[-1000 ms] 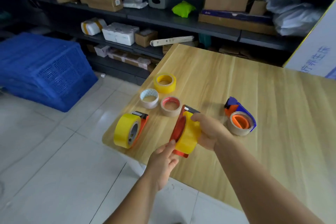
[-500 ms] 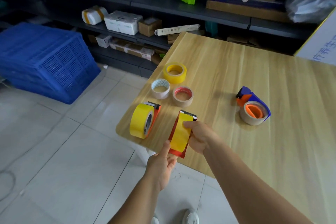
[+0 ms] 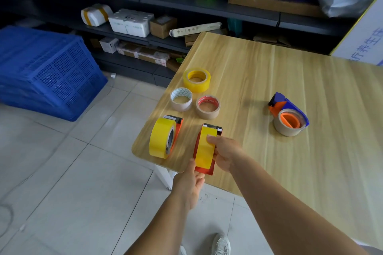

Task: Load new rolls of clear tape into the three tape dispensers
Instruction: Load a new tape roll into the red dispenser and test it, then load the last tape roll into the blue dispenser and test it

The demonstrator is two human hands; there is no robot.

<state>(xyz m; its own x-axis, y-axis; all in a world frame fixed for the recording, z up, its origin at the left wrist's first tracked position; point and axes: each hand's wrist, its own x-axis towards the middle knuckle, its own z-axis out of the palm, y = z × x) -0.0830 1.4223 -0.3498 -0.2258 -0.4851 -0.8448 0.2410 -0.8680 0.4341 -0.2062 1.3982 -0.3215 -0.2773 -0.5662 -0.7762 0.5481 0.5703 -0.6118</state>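
Right hand (image 3: 224, 154) fingers curl round the yellow roll (image 3: 204, 147) in the red dispenser (image 3: 198, 168) at table (image 3: 269, 80) edge; left hand (image 3: 189, 185) pinches its base. Light, rigid; film looks slick, so grip the sides.

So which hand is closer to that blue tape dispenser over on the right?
Right. The right hand grips the red dispenser nearer the blue dispenser; the left hand sits farther off, at the table edge.
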